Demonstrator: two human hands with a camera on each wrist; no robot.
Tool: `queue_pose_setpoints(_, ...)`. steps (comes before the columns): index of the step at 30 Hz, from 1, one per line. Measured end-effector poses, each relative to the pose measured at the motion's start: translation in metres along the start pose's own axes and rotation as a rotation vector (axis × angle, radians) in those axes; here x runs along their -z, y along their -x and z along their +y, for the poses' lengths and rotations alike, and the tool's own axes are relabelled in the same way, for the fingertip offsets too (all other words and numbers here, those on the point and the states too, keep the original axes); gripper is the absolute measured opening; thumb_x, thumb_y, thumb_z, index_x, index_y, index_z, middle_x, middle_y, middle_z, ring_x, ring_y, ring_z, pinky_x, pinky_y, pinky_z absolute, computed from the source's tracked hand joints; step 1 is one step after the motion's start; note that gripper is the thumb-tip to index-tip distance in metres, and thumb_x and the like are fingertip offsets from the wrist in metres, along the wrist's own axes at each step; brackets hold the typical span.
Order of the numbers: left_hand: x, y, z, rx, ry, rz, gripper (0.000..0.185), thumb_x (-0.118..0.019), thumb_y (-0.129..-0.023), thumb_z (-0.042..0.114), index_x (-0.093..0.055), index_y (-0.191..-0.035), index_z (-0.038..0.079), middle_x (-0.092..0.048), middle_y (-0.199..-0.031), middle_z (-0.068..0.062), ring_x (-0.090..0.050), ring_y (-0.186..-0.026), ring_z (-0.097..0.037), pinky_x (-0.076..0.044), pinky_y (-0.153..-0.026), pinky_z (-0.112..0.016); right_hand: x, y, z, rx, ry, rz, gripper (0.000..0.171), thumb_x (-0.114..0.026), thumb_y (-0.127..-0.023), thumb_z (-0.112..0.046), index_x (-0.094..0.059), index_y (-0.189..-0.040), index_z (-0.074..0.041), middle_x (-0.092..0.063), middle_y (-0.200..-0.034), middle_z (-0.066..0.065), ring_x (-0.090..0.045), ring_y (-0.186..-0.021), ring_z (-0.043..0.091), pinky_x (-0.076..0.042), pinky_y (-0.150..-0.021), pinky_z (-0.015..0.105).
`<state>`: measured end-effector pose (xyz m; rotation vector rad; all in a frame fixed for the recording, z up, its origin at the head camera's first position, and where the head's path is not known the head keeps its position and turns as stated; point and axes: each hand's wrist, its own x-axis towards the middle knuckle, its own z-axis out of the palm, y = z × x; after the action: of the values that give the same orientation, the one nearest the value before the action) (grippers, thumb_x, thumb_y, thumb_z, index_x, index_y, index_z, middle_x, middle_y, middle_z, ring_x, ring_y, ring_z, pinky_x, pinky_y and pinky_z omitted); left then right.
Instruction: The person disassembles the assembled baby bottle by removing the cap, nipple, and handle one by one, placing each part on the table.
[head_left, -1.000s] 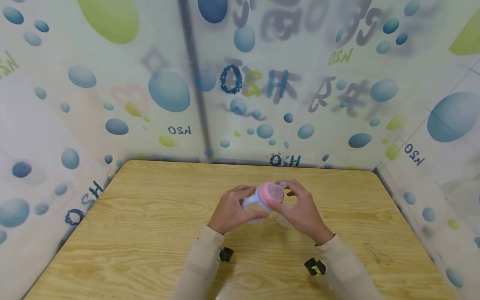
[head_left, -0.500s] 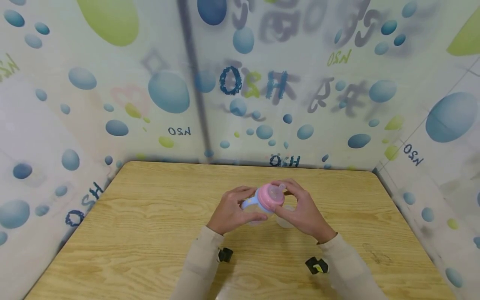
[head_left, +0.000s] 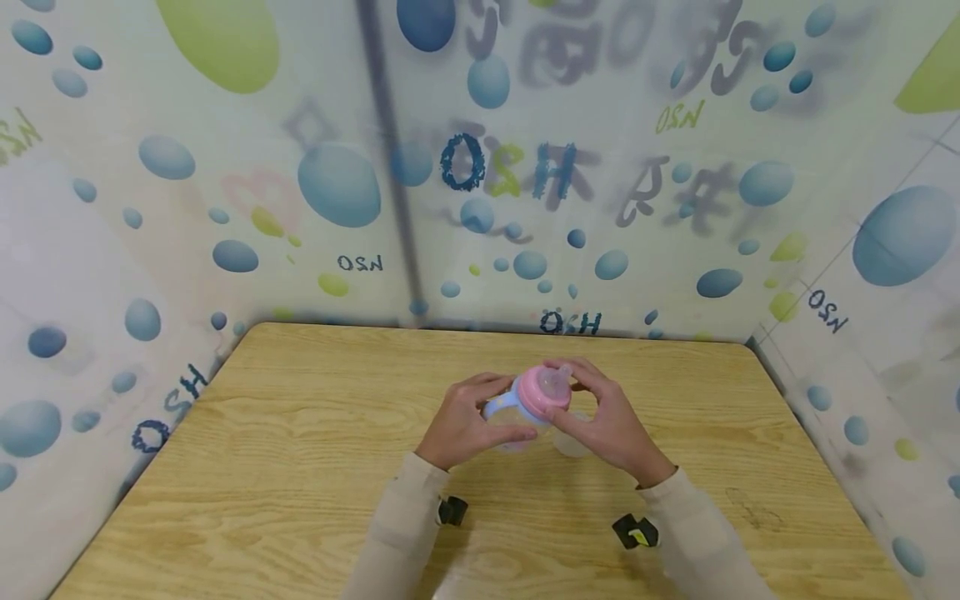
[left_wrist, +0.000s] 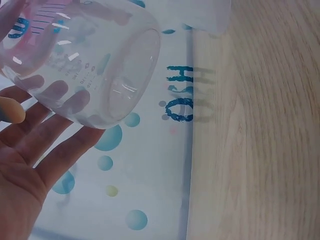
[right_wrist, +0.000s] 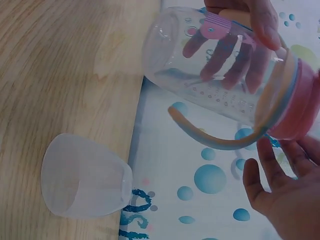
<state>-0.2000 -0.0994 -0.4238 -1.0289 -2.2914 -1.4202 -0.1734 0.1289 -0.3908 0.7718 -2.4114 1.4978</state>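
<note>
Above the middle of the wooden surface (head_left: 300,433), the left hand (head_left: 461,421) wraps its grip around the clear baby bottle (head_left: 517,408) to steady it while the right hand (head_left: 607,425) pinches the pink collar (head_left: 543,390), frosted cap (right_wrist: 85,182) lying aside underneath.

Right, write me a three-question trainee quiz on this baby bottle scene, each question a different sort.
1. True or false: the baby bottle stands upright on the table.
2. Which hand grips the bottle's clear body? A) left hand B) right hand C) neither
3. Fill in: the frosted clear cap lies on its ____ on the table, off the bottle.

Key
1. False: it is held tilted above the table.
2. A: the left hand's fingers wrap the body; the right hand is at the pink collar.
3. side
</note>
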Motion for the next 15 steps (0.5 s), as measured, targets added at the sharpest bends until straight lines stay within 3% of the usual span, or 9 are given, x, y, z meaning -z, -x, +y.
queue_pose_setpoints(5, -0.001, 0.000, 0.001, -0.003, -0.111, 0.068, 0.064, -0.091, -0.071, 0.039, -0.071, -0.124, 0.010, -0.071, -0.114, -0.001, -0.066, -0.092, -0.011, -0.055, -0.070, -0.026, -0.008, -0.001, -0.005, -0.075, 0.082, 0.143, 0.069, -0.078, -0.087, -0.015, -0.045, -0.148, -0.009, -0.060, -0.126, 0.009, -0.053, -0.113, 0.024, -0.043, -0.088, 0.046)
queue_pose_setpoints(11, -0.003, 0.000, 0.002, -0.023, -0.328, 0.115, 0.068, -0.089, -0.068, 0.050, -0.073, -0.120, 0.009, -0.072, -0.110, -0.004, -0.068, -0.085, -0.012, -0.054, -0.066, -0.024, -0.017, -0.006, -0.013, -0.193, 0.195, 0.285, 0.052, -0.080, -0.085, -0.034, -0.064, -0.124, -0.004, -0.064, -0.099, 0.005, -0.055, -0.087, 0.020, -0.044, -0.071, 0.037)
queue_pose_setpoints(15, -0.003, 0.000, 0.003, -0.030, -0.363, 0.122, 0.069, -0.089, -0.067, 0.050, -0.073, -0.120, 0.008, -0.073, -0.110, -0.005, -0.068, -0.084, -0.013, -0.054, -0.065, -0.025, -0.020, -0.006, -0.013, -0.220, 0.225, 0.302, 0.043, -0.081, -0.083, -0.040, -0.068, -0.108, -0.008, -0.064, -0.091, 0.002, -0.055, -0.082, 0.017, -0.045, -0.067, 0.034)
